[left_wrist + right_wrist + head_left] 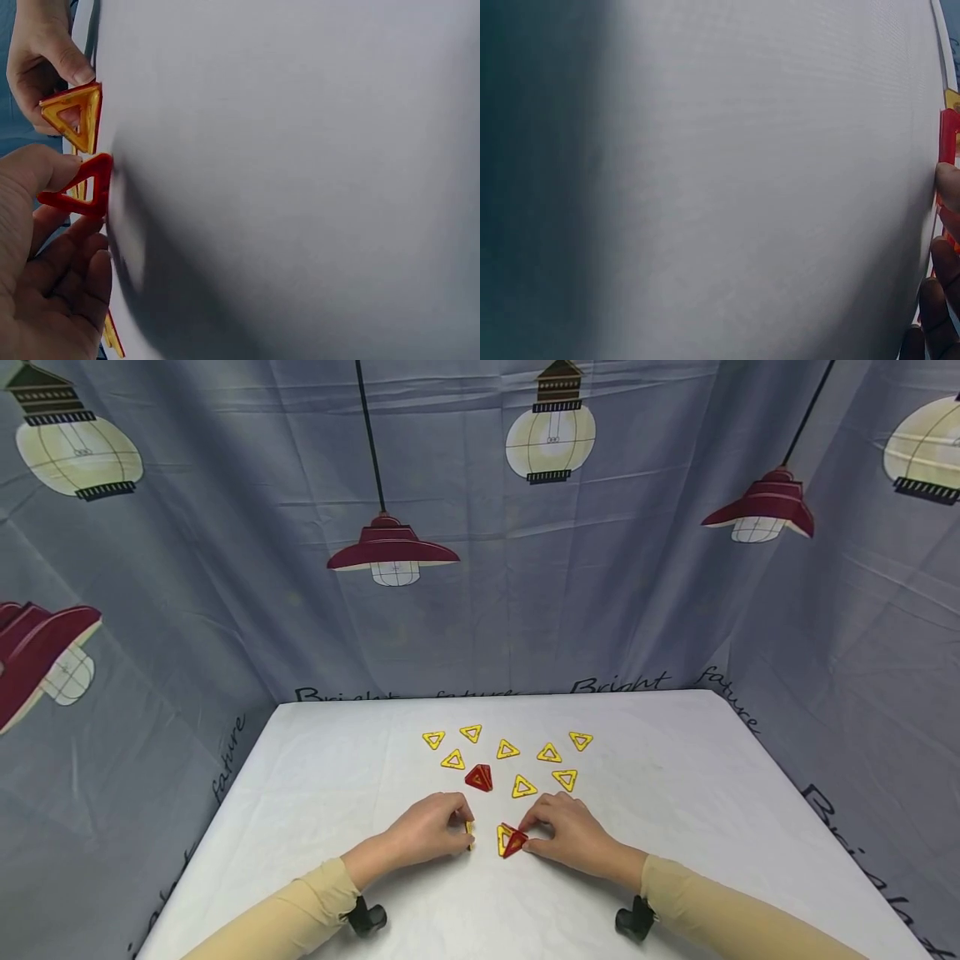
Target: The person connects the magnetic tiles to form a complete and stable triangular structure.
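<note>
My left hand (pixel 429 828) pinches a triangular magnetic tile (pixel 103 187) between thumb and fingers. The tile stands on edge; its face looks red in the left wrist view, while a thin yellow edge shows from the head. Across a small gap, my right hand (pixel 572 837) grips a joined piece of triangular tiles (pixel 515 842), with one yellow face and one red face. In the left wrist view this joined piece appears just beyond the left hand's tile. The right wrist view catches only some fingers (pixel 949 187) and a red tile edge (pixel 947 135).
Several flat yellow triangular tiles (pixel 522 792) lie scattered farther back on the white table (pixel 337 760). Among them stands a red pyramid (pixel 479 778) of joined tiles, just beyond the hands. A grey-blue curtain (pixel 465 635) with printed lamps surrounds the table's back and sides.
</note>
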Available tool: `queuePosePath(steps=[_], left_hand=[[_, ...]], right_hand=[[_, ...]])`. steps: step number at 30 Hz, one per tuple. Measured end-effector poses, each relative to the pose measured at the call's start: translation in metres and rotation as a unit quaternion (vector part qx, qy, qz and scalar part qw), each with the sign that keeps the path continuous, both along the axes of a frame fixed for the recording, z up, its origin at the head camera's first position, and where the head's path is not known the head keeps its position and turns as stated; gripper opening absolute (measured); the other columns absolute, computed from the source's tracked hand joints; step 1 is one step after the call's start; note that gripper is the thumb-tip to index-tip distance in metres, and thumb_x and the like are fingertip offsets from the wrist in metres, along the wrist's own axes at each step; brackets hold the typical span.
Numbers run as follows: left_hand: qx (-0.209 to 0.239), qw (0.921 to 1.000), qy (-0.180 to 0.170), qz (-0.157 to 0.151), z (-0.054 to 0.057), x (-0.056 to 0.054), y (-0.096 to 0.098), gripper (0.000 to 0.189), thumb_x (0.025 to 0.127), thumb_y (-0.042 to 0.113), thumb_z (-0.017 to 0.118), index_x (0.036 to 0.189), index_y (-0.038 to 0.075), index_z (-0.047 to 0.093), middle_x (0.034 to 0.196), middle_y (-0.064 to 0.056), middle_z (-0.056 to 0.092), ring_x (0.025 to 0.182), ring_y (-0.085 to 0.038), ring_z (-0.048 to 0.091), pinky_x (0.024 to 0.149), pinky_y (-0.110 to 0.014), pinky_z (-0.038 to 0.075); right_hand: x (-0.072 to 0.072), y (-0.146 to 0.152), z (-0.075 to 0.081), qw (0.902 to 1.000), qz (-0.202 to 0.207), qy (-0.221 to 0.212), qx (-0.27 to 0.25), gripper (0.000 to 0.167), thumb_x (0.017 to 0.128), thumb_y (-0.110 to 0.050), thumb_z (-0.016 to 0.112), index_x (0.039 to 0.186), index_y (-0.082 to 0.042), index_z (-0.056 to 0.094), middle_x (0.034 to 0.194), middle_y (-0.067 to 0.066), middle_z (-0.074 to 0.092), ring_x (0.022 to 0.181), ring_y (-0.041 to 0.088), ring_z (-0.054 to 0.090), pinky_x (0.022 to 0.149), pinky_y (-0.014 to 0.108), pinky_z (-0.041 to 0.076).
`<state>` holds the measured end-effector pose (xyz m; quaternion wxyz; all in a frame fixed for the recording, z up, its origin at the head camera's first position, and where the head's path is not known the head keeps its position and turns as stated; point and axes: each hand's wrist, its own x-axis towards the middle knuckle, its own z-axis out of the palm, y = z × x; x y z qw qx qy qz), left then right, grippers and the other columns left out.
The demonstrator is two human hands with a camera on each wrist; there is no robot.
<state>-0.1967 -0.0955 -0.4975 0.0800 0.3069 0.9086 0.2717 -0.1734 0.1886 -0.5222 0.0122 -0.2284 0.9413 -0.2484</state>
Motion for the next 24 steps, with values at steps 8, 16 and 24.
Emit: queuePosePath(steps=[8,16,24], left_hand=[[0.097,0.9934,-0.059,0.019,-0.012,0.007,0.002,0.025,0.092,0.023,0.078,0.114,0.014,0.074,0.107,0.011,0.07,0.1,-0.008,0.066,0.09,-0.032,0.053],[0.134,0.9882,-0.07,0.021,-0.015,0.015,0.01,0.024,0.092,0.023,0.079,0.113,0.012,0.075,0.102,0.009,0.07,0.093,-0.008,0.067,0.085,-0.031,0.054],[0.145,0.987,-0.068,0.019,-0.019,0.015,0.02,0.027,0.092,0.022,0.078,0.116,0.011,0.073,0.104,0.007,0.07,0.091,-0.005,0.066,0.083,-0.029,0.055]], right_hand=[[0.001,-0.001,0.001,1.0,-0.004,0.004,0.001,0.02,0.082,-0.037,0.086,0.097,-0.036,0.073,0.099,-0.023,0.058,0.094,0.006,0.05,0.087,0.041,0.042],[0.001,-0.003,-0.002,0.9996,-0.017,0.018,0.014,0.021,0.08,-0.042,0.086,0.095,-0.035,0.073,0.095,-0.023,0.057,0.091,0.006,0.049,0.082,0.038,0.041],[0.002,-0.011,-0.002,0.9984,-0.027,0.045,0.019,0.02,0.08,-0.041,0.086,0.093,-0.034,0.073,0.094,-0.022,0.059,0.089,0.005,0.049,0.079,0.036,0.04]])
